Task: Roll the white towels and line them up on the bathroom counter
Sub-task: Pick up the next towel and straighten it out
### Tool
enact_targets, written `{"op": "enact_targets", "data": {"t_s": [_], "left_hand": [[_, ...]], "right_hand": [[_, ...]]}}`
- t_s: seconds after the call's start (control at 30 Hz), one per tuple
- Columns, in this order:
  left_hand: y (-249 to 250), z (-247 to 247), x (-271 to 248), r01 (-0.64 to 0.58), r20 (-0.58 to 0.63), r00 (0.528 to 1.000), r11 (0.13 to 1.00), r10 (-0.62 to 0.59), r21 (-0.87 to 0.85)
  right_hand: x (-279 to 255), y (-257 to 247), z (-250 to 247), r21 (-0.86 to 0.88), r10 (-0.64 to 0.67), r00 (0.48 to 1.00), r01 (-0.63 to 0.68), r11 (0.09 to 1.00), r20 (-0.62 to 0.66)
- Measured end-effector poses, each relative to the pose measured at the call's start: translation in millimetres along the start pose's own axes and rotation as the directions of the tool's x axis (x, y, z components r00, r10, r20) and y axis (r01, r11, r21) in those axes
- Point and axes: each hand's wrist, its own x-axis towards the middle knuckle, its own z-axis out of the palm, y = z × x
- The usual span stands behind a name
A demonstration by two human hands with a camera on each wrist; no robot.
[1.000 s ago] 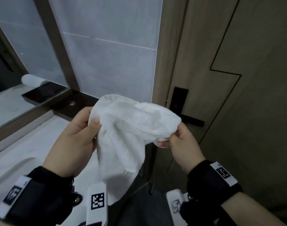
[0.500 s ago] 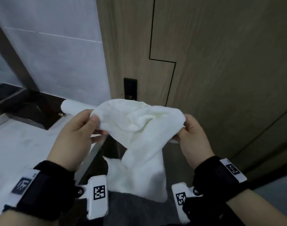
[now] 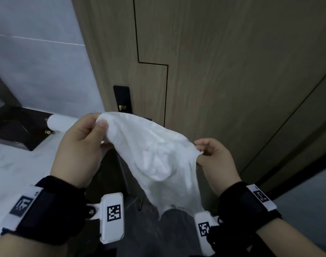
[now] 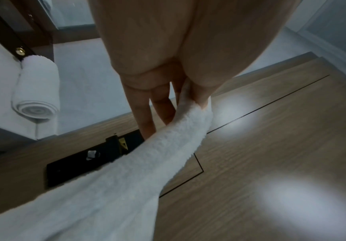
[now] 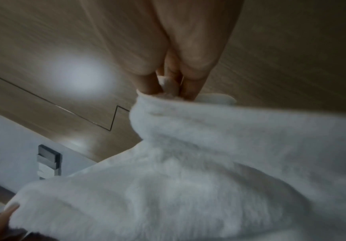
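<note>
A crumpled white towel (image 3: 154, 156) hangs in the air between my two hands, in front of a wooden door. My left hand (image 3: 101, 123) pinches its upper left edge between thumb and fingers. My right hand (image 3: 200, 152) pinches the right edge, a little lower. The cloth sags between them and drapes down toward my body. In the left wrist view the towel (image 4: 126, 179) stretches away from my fingers (image 4: 167, 110). In the right wrist view the towel (image 5: 209, 171) bunches below my fingertips (image 5: 167, 88). One rolled white towel (image 3: 60, 125) lies on the counter's far right corner, also in the left wrist view (image 4: 36, 91).
The pale stone counter (image 3: 15, 164) lies to my left, with a dark ledge (image 3: 15, 127) at its back. The wooden door (image 3: 232, 71) with a black lock plate (image 3: 122, 98) stands straight ahead. Grey tiled wall (image 3: 38, 62) rises behind the counter.
My view has swung right, from the counter and mirror toward the door. My hands have drawn apart, spreading the towel wider, with my right hand now lower than my left.
</note>
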Motion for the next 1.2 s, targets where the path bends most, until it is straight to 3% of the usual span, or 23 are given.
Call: {"op": "enact_targets", "data": {"t_s": [0.1, 0.23, 0.33, 0.43, 0.5, 0.57, 0.67, 0.73, 0.87, 1.03, 1.13, 1.2], "left_hand": [[4, 6, 7, -0.010, -0.012, 1.000, 1.000, 0.010, 0.015], [4, 8, 12, -0.012, -0.020, 1.000, 0.994, 0.014, 0.106], [4, 5, 12, -0.006, -0.015, 1.000, 0.993, 0.008, 0.120], [4, 1, 13, 0.007, -0.010, 1.000, 0.992, -0.006, 0.125], [3, -2, 14, 0.017, -0.021, 1.000, 0.989, -0.014, 0.150], [2, -5, 16, 0.022, -0.042, 0.999, 0.985, -0.015, 0.172], [-1, -8, 19, -0.001, -0.065, 0.998, 0.978, 0.015, 0.206], [-2, -10, 20, -0.028, -0.057, 0.997, 0.969, 0.043, 0.245], [-3, -13, 24, -0.025, -0.024, 0.999, 0.969, 0.032, 0.245], [-8, -15, 27, -0.019, 0.016, 1.000, 0.973, 0.015, 0.229], [-13, -16, 28, -0.009, 0.037, 0.999, 0.972, 0.001, 0.234], [-15, -18, 29, -0.008, 0.040, 0.999, 0.970, -0.002, 0.244]], "right_hand": [[3, 0, -7, -0.002, 0.053, 0.998, -0.053, 0.999, -0.031], [6, -1, -13, 0.190, 0.162, 0.983, -0.144, 0.971, -0.084], [8, 8, -12, 0.107, 0.105, 0.980, -0.087, 0.990, -0.169], [11, 23, -11, 0.011, 0.221, 0.951, -0.223, 0.975, -0.216], [13, 30, -11, -0.137, 0.388, 0.905, -0.413, 0.901, -0.175], [14, 35, -10, -0.367, 0.495, 0.859, -0.506, 0.780, -0.132], [10, 40, -6, -0.612, 0.586, 0.806, -0.506, 0.608, -0.084], [7, 43, -4, -0.701, 0.616, 0.786, -0.465, 0.541, -0.047], [-2, 51, -2, -0.577, 0.646, 0.762, -0.545, 0.608, -0.039], [-11, 59, 7, -0.135, 0.726, 0.687, -0.720, 0.680, -0.008], [-14, 63, 14, 0.024, 0.649, 0.761, -0.649, 0.760, 0.020], [-16, 64, 16, -0.014, 0.559, 0.829, -0.558, 0.829, 0.028]]}}
